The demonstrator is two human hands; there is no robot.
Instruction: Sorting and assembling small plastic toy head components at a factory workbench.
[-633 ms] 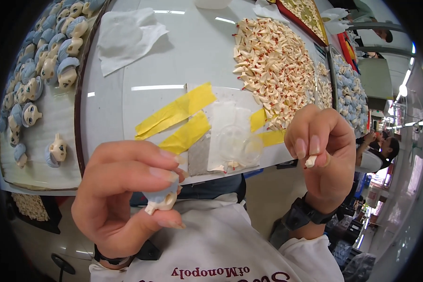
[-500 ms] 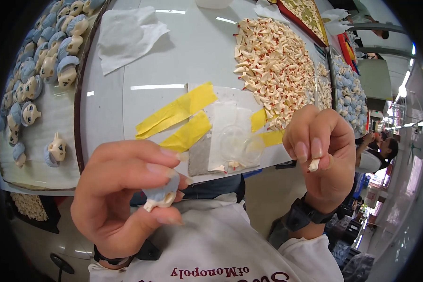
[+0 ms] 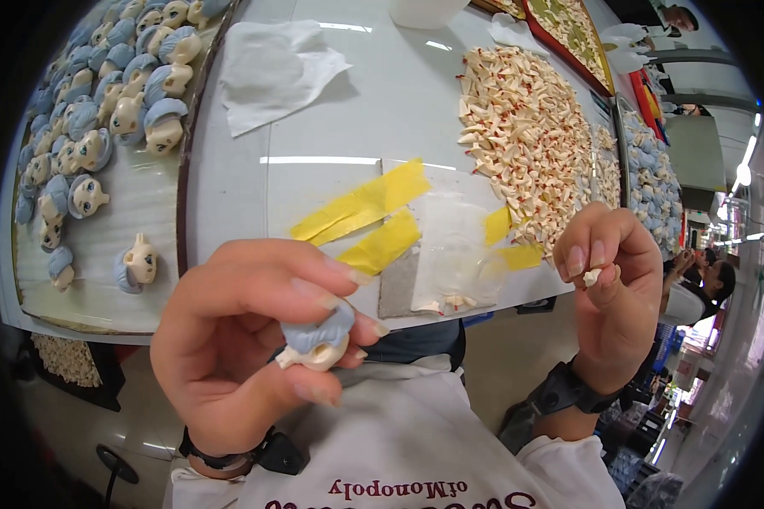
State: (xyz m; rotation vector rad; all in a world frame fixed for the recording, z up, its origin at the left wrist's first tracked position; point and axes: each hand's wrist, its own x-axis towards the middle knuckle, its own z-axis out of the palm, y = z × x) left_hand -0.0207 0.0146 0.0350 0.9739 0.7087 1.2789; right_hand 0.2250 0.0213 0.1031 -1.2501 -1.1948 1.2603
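With open room and the table edge (image 3: 518, 290) between, left fingers (image 3: 259, 288) are gripping a doll head (image 3: 318, 333), peg (image 3: 286, 357) pointing palmward, right fingers (image 3: 575, 259) a cream piece (image 3: 592, 277).

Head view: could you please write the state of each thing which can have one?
Left hand, grip closed around a doll head
Doll head, held, hollow opening showing
Right hand, grip pinching a small part
Small part, held, apart from the doll head
Left tray, partly filled
White cloth, wrinkled, spread out
Yellow tape strips, laid down
Pile of parts, loose, heaped
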